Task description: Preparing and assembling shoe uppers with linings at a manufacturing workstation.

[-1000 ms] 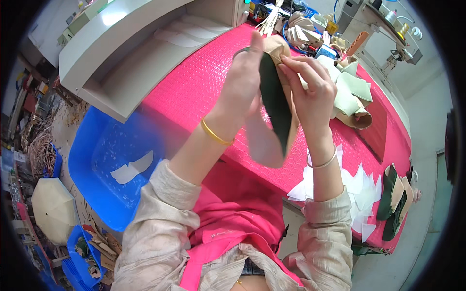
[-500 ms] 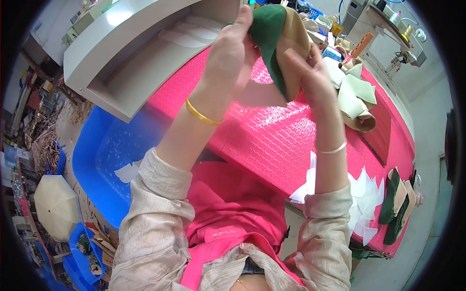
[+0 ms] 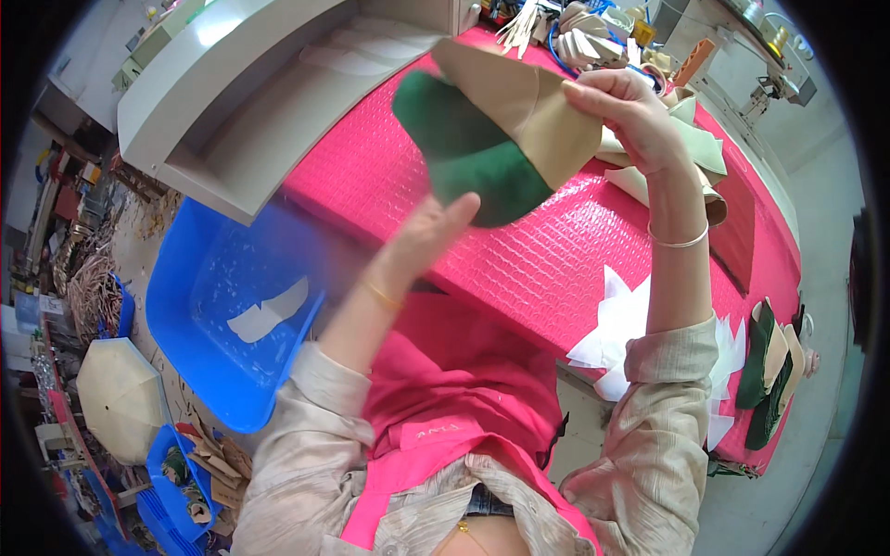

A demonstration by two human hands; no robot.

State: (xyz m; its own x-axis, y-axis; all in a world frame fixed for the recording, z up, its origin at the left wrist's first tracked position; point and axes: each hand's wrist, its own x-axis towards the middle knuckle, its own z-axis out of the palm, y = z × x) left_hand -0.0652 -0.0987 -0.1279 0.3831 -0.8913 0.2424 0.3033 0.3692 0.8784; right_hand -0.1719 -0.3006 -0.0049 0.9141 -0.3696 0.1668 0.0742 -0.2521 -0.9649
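Note:
A green and beige shoe upper (image 3: 487, 185) is spread out above the pink-covered table, its beige side toward the top right. My right hand (image 3: 635, 116) pinches the beige part at its right corner, thumb on the near face. At the lower green edge, my left hand (image 3: 422, 241) is somewhat blurred; its thumb lies over the edge, and its fingers are largely hidden. Similar green and beige uppers (image 3: 769, 371) lie at the table's right end. White thin cut pieces (image 3: 616, 324) are heaped near the table's front edge, partly behind my right forearm.
A grey shelf unit (image 3: 236, 102) stands at the left on the pink table (image 3: 501, 287). Below it is a blue bin (image 3: 209, 315) with a white piece inside. Rolled pale material (image 3: 700, 153) lies at the right. A sewing machine (image 3: 779, 88) stands at the far right.
The upper has turned and opened out, showing more of its face. My left hand has moved down toward its lower edge; my right hand has shifted right and up, still gripping it.

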